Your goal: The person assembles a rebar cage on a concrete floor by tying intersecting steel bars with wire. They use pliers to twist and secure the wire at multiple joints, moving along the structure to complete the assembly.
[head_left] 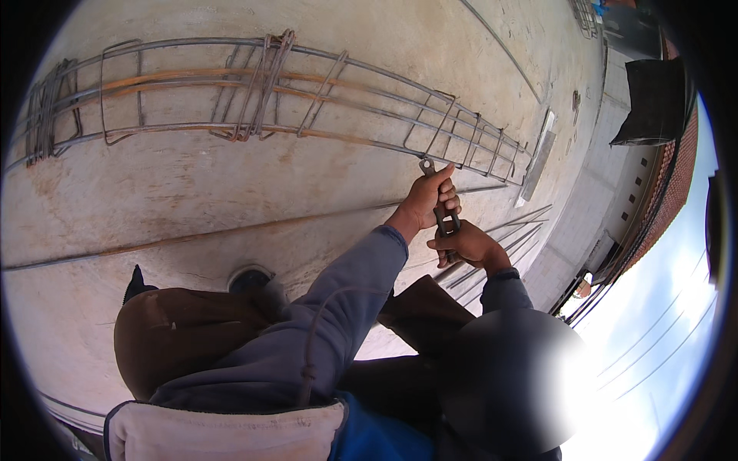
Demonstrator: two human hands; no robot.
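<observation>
Both my hands are on a dark metal pair of pincers (pixel 447 220), held upright in front of me. My left hand (pixel 421 201) is closed around its upper part, below the head, with the thumb pointing up along it. Lower down, my right hand (pixel 470 244) wraps round the handles; a narrow gap shows between the handles there. The pincers' head is close to the lower bar of a long rebar cage (pixel 338 132), and I cannot tell whether they touch. Bundled wire stirrups (pixel 261 88) sit on the cage farther left.
The cage lies on a pale concrete floor (pixel 192 200). A long single rod (pixel 184 240) runs across nearer my legs, and several loose rods (pixel 503 250) lie right of my hands. A flat metal bar (pixel 536 157) is by the cage's right end. A low block wall (pixel 592 184) stands beyond.
</observation>
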